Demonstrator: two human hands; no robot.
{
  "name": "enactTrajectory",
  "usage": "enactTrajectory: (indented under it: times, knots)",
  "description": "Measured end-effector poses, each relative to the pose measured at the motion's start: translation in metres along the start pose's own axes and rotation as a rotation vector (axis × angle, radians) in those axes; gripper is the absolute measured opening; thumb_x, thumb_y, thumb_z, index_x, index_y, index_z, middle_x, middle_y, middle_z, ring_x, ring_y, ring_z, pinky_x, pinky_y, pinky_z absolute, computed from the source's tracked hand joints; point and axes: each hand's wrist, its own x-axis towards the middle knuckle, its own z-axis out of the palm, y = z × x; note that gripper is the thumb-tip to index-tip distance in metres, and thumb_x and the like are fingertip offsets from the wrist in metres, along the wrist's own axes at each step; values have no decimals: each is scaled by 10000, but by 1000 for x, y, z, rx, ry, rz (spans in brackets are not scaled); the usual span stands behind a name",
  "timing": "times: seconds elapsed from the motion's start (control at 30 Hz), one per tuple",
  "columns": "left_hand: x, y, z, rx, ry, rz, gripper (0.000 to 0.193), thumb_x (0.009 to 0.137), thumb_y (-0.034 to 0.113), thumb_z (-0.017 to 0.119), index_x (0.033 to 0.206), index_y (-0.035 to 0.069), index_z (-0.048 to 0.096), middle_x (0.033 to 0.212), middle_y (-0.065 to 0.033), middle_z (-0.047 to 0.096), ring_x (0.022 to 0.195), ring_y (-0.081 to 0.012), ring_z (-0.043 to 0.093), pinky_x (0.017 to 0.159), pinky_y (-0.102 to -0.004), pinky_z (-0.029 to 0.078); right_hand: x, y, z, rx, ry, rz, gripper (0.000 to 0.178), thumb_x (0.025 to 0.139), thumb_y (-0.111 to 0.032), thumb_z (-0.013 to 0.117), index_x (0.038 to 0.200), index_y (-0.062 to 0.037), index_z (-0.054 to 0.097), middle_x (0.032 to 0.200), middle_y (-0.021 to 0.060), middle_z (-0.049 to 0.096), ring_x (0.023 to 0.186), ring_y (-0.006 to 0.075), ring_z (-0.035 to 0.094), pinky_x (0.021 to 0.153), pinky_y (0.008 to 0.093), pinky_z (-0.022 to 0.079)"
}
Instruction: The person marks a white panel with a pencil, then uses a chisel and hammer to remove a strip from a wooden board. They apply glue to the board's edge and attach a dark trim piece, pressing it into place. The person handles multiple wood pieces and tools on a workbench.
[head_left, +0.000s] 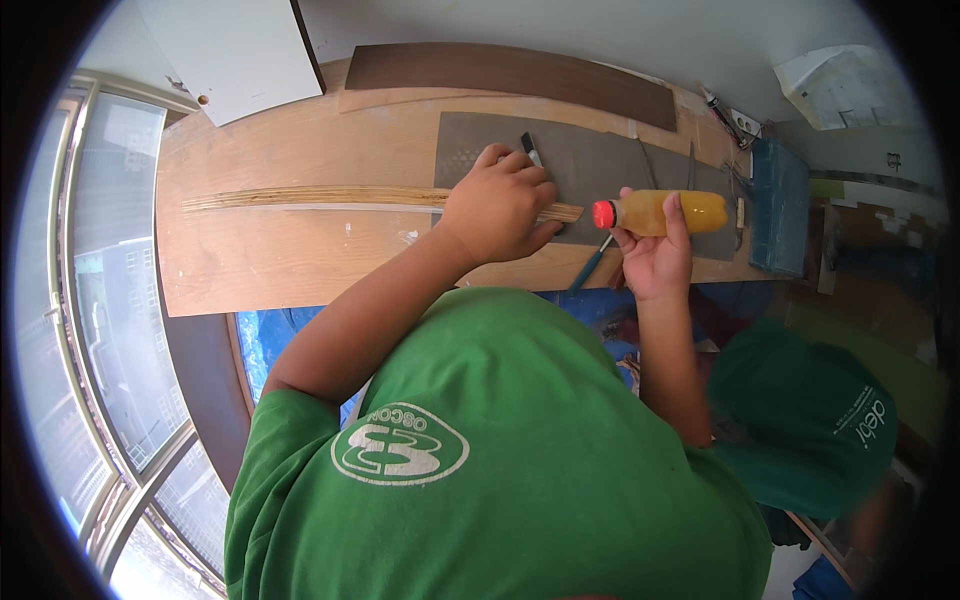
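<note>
The right hand (657, 268) grips a clear plastic bottle of yellow-orange liquid (704, 210) sideways; were its red cap (604, 214) loose, it might leak toward the long, thin wooden strips (320, 195) under the curled left hand (503, 208) (pinching or merely resting, I cannot tell).

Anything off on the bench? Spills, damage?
White marks dot the wooden benchtop on the near side of the wooden strips, looking like residue against the bare wood. The bottle of yellow-orange liquid appears sideways in the right hand, but its red cap is on; no spill visible.
</note>
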Motion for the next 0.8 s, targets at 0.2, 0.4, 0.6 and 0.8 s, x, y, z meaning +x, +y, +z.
enactTrajectory:
  times: [0.2,0.4,0.6,0.8]
  knots:
    - [-7,2,3,84,-47,8,325,875,428,743,900,106,770,948,-40,713,1060,-258,635,1097,-443,425,-6,-1,14,-196,-38,-176,386,1010,-293,726,1247,-32,572,1190,177,682,1187,348,695,849,516,669]
    - [-8,1,2,34,-43,-3,324,862,415,771,923,98,748,996,-42,713,1092,-262,634,1079,-439,442,-10,-2,21,-228,-44,-192,373,1004,-266,731,1242,-25,576,1180,173,683,1177,353,700,817,517,683]
    - [-6,-1,4,55,-67,-11,344,869,447,762,881,103,749,964,-26,709,1057,-247,634,1082,-434,439,-3,0,19,-211,-28,-132,371,996,-266,738,1237,-28,586,1172,182,689,1165,348,704,811,526,686]
    - [-7,-1,4,71,-56,1,347,872,457,753,851,111,741,941,-22,704,1036,-239,636,1068,-429,445,-3,0,18,-227,-16,-147,372,993,-242,740,1246,-24,578,1167,195,690,1152,348,709,807,527,687]
